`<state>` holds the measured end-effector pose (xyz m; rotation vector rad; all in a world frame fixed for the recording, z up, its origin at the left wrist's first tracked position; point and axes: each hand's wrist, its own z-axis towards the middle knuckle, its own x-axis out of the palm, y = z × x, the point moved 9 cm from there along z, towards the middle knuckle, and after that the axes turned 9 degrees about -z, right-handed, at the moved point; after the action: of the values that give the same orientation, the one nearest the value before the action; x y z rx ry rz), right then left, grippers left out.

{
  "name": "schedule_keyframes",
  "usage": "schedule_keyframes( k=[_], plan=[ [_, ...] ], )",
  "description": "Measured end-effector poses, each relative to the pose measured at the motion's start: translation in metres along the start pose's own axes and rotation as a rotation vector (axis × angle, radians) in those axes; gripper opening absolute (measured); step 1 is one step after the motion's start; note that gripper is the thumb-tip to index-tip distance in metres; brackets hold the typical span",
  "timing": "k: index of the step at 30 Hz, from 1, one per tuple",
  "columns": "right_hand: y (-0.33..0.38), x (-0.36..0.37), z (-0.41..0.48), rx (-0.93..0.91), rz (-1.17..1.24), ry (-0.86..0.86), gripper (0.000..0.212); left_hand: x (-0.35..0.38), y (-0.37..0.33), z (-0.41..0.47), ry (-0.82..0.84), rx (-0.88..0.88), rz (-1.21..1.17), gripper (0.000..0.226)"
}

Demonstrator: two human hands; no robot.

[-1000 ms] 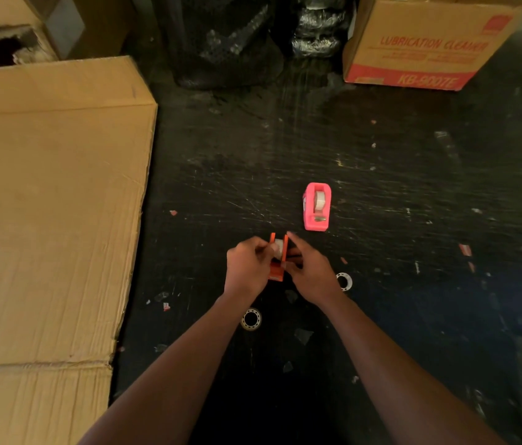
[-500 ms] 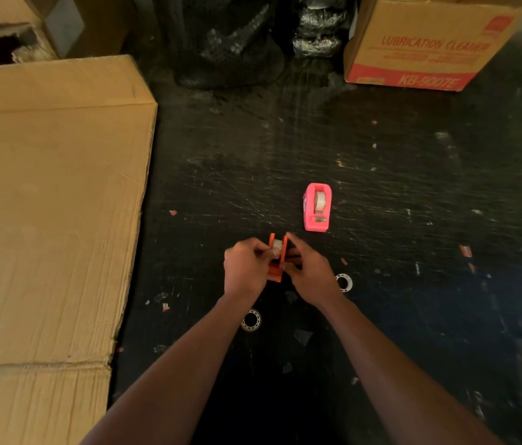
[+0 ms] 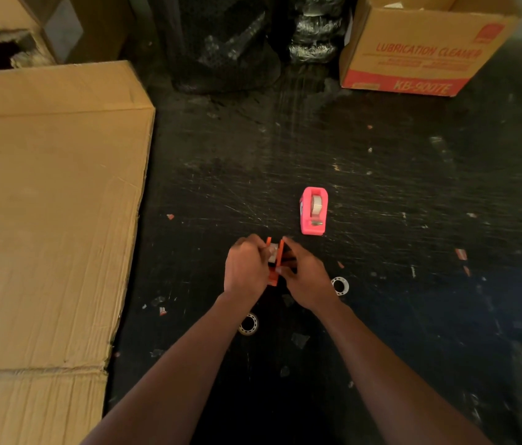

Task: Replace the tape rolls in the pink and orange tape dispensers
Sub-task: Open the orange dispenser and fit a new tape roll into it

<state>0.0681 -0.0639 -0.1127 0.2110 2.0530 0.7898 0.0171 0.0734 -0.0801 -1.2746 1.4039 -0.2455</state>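
The orange tape dispenser [image 3: 275, 268] stands on the dark scratched surface between both hands. My left hand [image 3: 247, 268] grips its left side, with fingers over the tape roll [image 3: 274, 252] seated in it. My right hand [image 3: 306, 277] holds its right wall. The pink tape dispenser [image 3: 313, 211] stands a little beyond and to the right, with a tape roll inside and no hand on it. Two empty tape cores lie on the surface: one [image 3: 340, 285] just right of my right hand, one [image 3: 248, 324] under my left wrist.
A large flattened cardboard sheet [image 3: 44, 220] covers the left side. A "Lubrication Cleaner" cardboard box [image 3: 420, 56] stands at the back right. Black wrapped bundles [image 3: 227, 43] stand at the back centre. Small scraps of tape and paper litter the surface.
Both hands stay on the orange dispenser; they have only shifted slightly on it.
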Motion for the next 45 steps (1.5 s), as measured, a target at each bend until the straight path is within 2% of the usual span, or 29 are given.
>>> schedule_keyframes(
  k=[7,12,16,21,27,36,42,45],
  plan=[
    [0.002,-0.003,-0.002,0.001,0.063,-0.009,0.067,-0.004,0.013,0.002,0.053,-0.179,-0.296,0.004],
    [0.008,-0.009,-0.008,-0.030,0.098,-0.029,0.061,0.002,0.030,-0.001,0.164,-0.325,-0.539,0.017],
    [0.008,-0.008,-0.006,-0.031,0.100,-0.016,0.068,0.004,0.039,-0.009,0.230,-0.394,-0.543,0.009],
    [0.008,-0.005,-0.003,-0.031,0.059,0.007,0.073,0.001,0.045,-0.020,0.249,-0.429,-0.559,0.013],
    [0.006,-0.002,-0.001,-0.033,0.027,0.009,0.075,0.002,0.056,-0.031,0.221,-0.480,-0.600,0.038],
    [0.006,0.001,0.002,-0.039,-0.018,0.013,0.076,0.005,0.058,-0.035,0.300,-0.438,-0.434,0.036],
    [0.005,0.000,0.002,-0.009,-0.030,0.041,0.076,0.002,0.062,-0.029,0.294,-0.374,-0.253,0.052],
    [0.005,-0.001,0.001,-0.016,-0.042,0.055,0.076,-0.007,0.060,-0.019,0.304,-0.317,-0.134,0.050]
  ],
)
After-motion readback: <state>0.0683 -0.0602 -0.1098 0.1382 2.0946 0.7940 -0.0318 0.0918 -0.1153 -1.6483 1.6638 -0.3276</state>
